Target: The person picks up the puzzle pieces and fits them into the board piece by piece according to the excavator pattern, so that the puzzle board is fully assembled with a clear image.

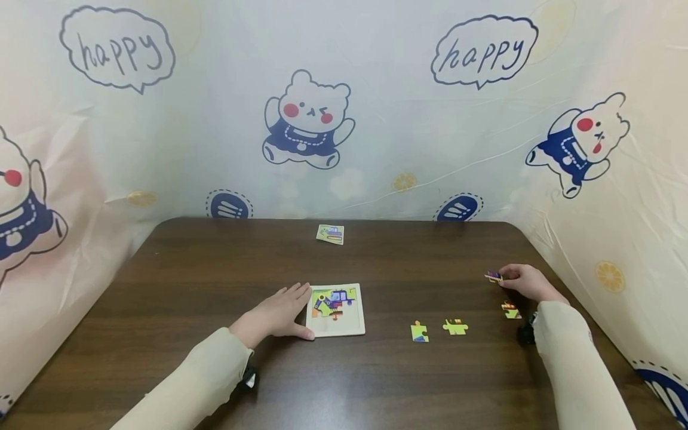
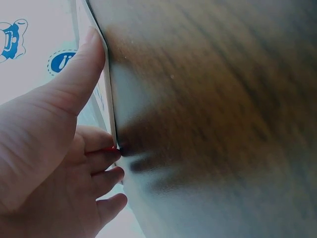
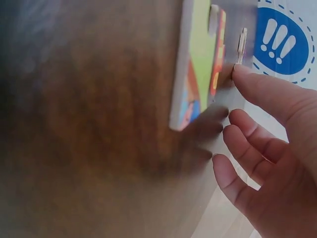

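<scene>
My left hand lies along the left side of a white puzzle tray, fingers and thumb spread at its edge. Inside the tray is a partly assembled picture of a blue and green vehicle. In the left wrist view the thumb runs along the thin tray edge. Out at the far right, my right hand pinches a small purple and yellow puzzle piece at its fingertips. The right wrist view shows that piece edge-on at the thumb tip.
A green and red puzzle piece lies just below the right hand. Two green pieces, one with blue and one with orange, lie right of the tray. A picture card sits near the table's back edge, before a printed curtain.
</scene>
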A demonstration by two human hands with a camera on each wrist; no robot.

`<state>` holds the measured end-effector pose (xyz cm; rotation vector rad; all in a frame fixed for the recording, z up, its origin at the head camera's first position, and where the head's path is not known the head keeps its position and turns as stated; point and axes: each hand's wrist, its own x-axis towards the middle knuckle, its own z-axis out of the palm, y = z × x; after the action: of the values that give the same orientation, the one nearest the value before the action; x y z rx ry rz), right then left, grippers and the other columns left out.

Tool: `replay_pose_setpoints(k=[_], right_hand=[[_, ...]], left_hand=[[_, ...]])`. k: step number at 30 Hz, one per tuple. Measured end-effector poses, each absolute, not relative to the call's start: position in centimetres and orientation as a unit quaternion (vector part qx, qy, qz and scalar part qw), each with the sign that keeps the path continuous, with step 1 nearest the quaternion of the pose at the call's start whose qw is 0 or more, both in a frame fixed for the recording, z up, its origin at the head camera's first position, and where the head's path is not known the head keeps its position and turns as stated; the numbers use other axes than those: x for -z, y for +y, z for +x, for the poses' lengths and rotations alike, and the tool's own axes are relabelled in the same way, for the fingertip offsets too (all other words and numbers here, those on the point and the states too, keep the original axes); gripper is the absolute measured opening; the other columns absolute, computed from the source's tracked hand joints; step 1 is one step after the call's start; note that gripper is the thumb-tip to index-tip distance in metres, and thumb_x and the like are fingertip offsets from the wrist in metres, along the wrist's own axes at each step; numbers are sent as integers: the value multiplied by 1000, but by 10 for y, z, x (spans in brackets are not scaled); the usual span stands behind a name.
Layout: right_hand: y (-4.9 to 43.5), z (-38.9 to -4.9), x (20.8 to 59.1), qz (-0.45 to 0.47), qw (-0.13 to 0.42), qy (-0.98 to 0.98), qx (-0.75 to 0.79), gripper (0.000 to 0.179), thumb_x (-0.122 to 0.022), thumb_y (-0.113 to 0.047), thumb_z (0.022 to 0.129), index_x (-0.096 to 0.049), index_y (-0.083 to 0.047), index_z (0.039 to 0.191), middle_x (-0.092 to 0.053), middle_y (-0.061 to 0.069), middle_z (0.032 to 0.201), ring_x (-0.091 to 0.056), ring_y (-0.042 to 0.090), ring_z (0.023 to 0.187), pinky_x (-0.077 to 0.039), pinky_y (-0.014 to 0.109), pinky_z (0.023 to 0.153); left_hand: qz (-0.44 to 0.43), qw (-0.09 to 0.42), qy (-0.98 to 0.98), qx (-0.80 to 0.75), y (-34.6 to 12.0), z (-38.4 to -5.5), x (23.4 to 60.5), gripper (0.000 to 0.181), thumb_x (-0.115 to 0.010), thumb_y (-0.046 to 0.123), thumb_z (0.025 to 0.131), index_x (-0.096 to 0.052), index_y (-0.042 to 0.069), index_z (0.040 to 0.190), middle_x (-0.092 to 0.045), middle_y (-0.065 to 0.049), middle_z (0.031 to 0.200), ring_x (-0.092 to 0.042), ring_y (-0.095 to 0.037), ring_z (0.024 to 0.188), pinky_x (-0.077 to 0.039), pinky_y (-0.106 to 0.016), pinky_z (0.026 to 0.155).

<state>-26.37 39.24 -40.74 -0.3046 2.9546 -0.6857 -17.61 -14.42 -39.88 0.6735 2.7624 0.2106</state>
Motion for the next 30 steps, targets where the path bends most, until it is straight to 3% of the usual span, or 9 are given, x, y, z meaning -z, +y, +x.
replay_pose_setpoints(k=[4, 8, 20, 30], right_hand=[[393, -265, 408, -110, 37, 968, 221, 23, -68, -12, 82, -61, 6, 95, -58, 13, 81, -51, 26, 72, -43, 43, 65], [393, -265, 407, -118, 35, 967, 222, 19, -69, -11, 81, -60, 4, 86, -56, 7, 76, -48, 19, 67, -41, 38, 62], [389, -264, 407, -93, 41, 968, 229, 26, -68, -15, 82, -57, 8, 87, -59, 12, 79, -53, 23, 71, -44, 39, 65], [358, -268, 395, -116, 23, 961, 251, 29, -69, -18, 83, -57, 7, 93, -60, 12, 84, -55, 26, 78, -47, 41, 70]], left_hand=[[232, 145, 959, -77, -144, -176, 398, 96, -67, 54, 75, -31, -6, 140, -25, -19, 147, -19, -33, 135, -19, -46, 107], [230, 145, 960, -71, -144, -176, 398, 96, -67, 55, 75, -30, -6, 140, -25, -18, 147, -19, -33, 135, -19, -46, 107], [225, 155, 959, -78, -143, -174, 396, 96, -68, 53, 75, -30, -6, 140, -24, -19, 147, -19, -33, 135, -18, -46, 107], [227, 151, 960, -68, -143, -175, 396, 96, -67, 54, 75, -29, -5, 141, -24, -18, 147, -19, -32, 135, -18, -46, 107]])
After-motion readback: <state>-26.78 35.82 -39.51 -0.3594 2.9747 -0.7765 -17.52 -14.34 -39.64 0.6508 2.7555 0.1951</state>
